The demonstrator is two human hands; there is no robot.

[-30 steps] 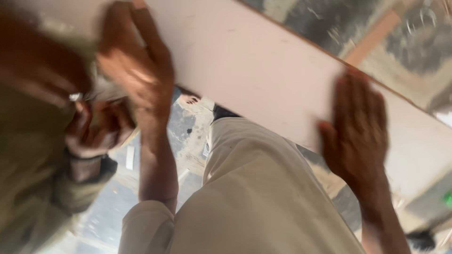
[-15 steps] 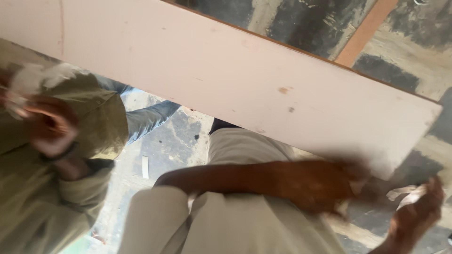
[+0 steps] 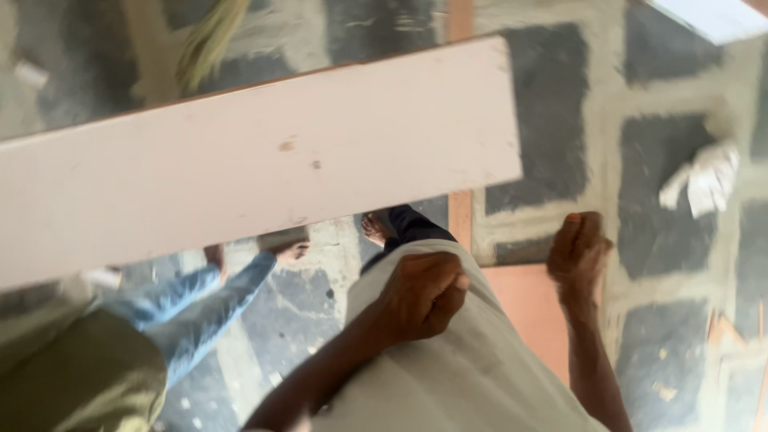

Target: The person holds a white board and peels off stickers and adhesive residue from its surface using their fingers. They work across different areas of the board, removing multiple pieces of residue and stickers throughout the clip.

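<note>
Head view: my left hand [image 3: 420, 296] fisted empty, right hand [image 3: 580, 252] curled empty below pink board [image 3: 264, 168]; unheld, board may tip.

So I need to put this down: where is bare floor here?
Free: the dark-and-grey patterned floor between the long pale board and the crumpled white paper. Crowded: under the board, by the right hand, left hand and another person's blue-sleeved arm.
</note>
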